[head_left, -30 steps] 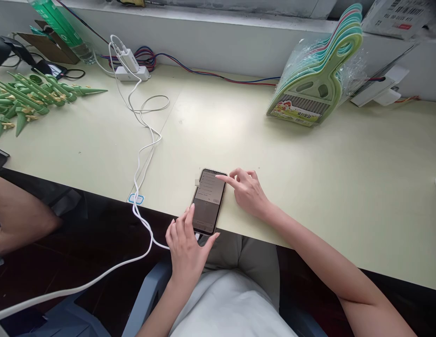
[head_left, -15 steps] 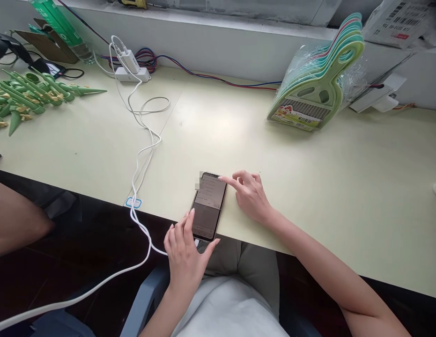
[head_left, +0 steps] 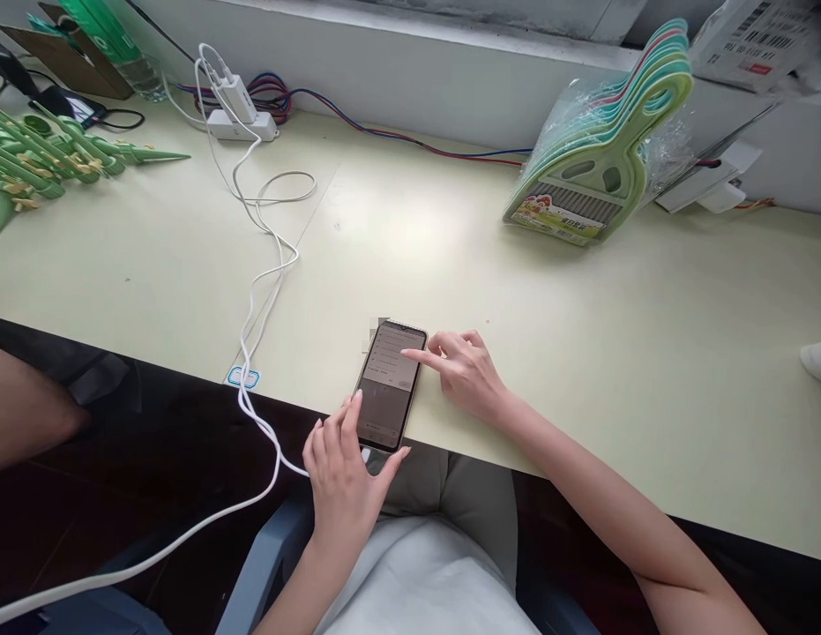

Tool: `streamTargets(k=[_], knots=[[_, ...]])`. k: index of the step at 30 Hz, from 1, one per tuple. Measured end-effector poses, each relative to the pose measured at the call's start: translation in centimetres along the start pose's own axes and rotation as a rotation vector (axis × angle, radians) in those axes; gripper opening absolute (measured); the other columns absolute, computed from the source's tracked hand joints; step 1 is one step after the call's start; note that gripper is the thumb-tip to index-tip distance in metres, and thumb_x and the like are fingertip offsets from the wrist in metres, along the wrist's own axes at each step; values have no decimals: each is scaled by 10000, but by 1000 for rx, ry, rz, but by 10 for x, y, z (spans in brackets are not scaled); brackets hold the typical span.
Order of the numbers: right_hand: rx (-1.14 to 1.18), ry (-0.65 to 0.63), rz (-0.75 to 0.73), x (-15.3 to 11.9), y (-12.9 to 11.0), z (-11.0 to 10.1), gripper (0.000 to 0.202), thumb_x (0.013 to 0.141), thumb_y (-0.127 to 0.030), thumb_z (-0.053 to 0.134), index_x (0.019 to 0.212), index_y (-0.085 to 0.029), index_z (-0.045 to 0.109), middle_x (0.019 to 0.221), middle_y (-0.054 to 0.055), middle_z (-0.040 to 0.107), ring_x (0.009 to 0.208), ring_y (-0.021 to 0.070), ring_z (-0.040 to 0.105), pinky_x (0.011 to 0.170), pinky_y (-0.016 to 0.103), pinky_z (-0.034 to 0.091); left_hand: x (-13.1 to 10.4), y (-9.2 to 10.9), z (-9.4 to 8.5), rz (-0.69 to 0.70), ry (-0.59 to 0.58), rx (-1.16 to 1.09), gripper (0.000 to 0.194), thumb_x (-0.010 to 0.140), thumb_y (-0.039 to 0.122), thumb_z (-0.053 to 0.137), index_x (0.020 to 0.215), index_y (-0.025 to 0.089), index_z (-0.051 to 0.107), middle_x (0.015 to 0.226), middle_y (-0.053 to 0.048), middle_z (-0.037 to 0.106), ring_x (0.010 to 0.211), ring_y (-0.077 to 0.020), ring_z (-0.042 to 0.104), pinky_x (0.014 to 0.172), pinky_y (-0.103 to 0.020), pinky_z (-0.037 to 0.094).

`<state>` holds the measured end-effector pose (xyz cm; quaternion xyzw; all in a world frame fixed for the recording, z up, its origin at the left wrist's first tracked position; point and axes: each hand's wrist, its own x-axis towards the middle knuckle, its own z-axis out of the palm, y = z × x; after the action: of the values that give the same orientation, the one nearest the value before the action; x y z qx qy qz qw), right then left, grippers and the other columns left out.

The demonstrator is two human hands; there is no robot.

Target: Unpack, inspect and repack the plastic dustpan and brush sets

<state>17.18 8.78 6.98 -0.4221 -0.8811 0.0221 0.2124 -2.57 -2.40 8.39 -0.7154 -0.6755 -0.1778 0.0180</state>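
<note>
A smartphone [head_left: 387,401] with a lit screen lies at the table's front edge, its lower end jutting slightly past it. My left hand [head_left: 344,467] grips the phone's lower part, index finger along the left side and thumb by the bottom right corner. Over the upper half of the screen, the index finger of my right hand [head_left: 468,372] is stretched out, its other fingers loosely bent and holding nothing. Whether that fingertip touches the glass I cannot tell. A white charging cable [head_left: 259,422] runs to the phone's bottom end, partly hidden behind my left hand.
A white power strip [head_left: 242,126] with a charger [head_left: 235,99] sits by the wall. Packed dustpans [head_left: 585,181] stand at the back right. Green pointed plastic pieces [head_left: 72,157] lie at left, near a green bottle [head_left: 109,40]. Another person's limb [head_left: 30,410] shows at left.
My right index finger has moved down the screen, from near its top edge to the middle of its upper half. My left hand stays on the phone. The view has shifted slightly.
</note>
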Motion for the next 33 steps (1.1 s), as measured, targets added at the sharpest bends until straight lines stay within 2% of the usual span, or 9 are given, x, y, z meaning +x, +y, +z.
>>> streamTargets(k=[5, 11, 14, 18, 24, 33], knots=[[-25, -21, 57, 1, -1, 0, 657, 724, 91, 375, 1210, -300, 582, 872, 25, 555, 736, 128, 480, 744, 302, 264, 0, -1, 1, -8, -10, -17, 781, 786, 607, 506, 1361, 99, 362, 1166, -205, 571, 1086, -314, 518, 949, -476, 364], [-37, 2, 202, 3, 0, -2, 626, 707, 82, 374, 1179, -262, 599, 842, 33, 546, 726, 148, 470, 725, 307, 259, 0, -1, 1, -9, -15, -21, 777, 781, 607, 515, 1358, 107, 366, 1160, -202, 571, 1072, -314, 524, 953, -480, 354], [-22, 2, 215, 4, 0, -4, 617, 692, 88, 366, 1158, -242, 600, 842, 37, 542, 723, 152, 467, 724, 301, 259, 0, -1, 0, -8, -17, -19, 782, 778, 609, 520, 1357, 106, 370, 1158, -197, 570, 1070, -312, 520, 952, -476, 353], [2, 14, 172, 3, 0, -4, 637, 683, 91, 356, 1196, -222, 567, 846, 41, 537, 712, 151, 463, 721, 299, 268, 0, -1, 0, -5, -22, -12, 785, 779, 605, 523, 1360, 103, 363, 1173, -196, 566, 1077, -310, 516, 956, -468, 351], [12, -1, -80, -2, -2, 1, 649, 699, 74, 360, 1259, -215, 516, 854, 42, 535, 720, 145, 463, 710, 294, 276, 0, 0, 1, -1, -4, 3, 802, 764, 610, 539, 1356, 96, 367, 1158, -197, 572, 1089, -309, 512, 957, -458, 357], [-2, -29, -99, 0, 0, 3, 626, 709, 72, 347, 1253, -190, 511, 884, 61, 537, 747, 149, 459, 689, 284, 281, -1, 0, 2, -16, -16, -9, 793, 777, 622, 505, 1366, 111, 360, 1164, -203, 562, 1089, -316, 517, 957, -471, 350]])
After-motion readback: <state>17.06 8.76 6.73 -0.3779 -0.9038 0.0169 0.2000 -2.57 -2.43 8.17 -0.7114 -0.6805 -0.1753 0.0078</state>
